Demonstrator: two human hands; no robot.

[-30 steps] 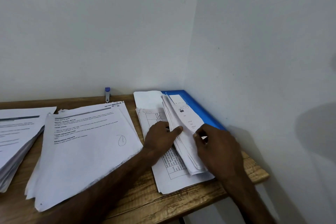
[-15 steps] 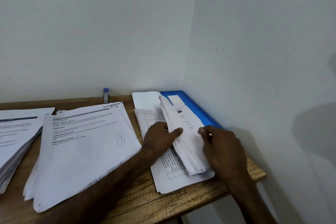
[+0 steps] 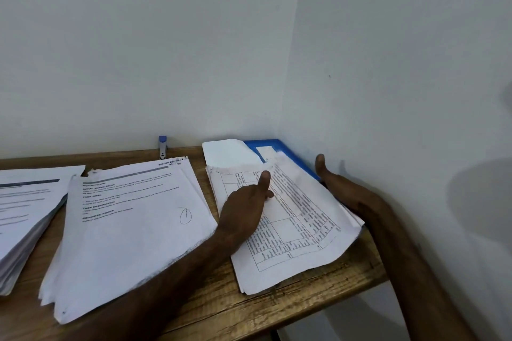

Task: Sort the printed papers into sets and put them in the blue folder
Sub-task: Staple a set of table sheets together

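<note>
The blue folder lies in the table's back right corner, mostly covered by a stack of printed papers whose top sheet shows a table of text. My left hand rests on this stack's left part, thumb pointing away from me. At the stack's right edge, between papers and wall, my right hand stands on its side, thumb up; its fingers are hidden behind the papers. A thick stack marked with a circled 1 lies in the middle. Another stack sits at the left.
A small blue and grey stapler stands against the back wall. The wooden table ends just right of the folder, where the side wall runs close. A blank white sheet pokes out behind the right stack.
The bundle of sheets that stood folded up between my hands now lies flat on the right stack. My right hand has let go and moved to the stack's right edge.
</note>
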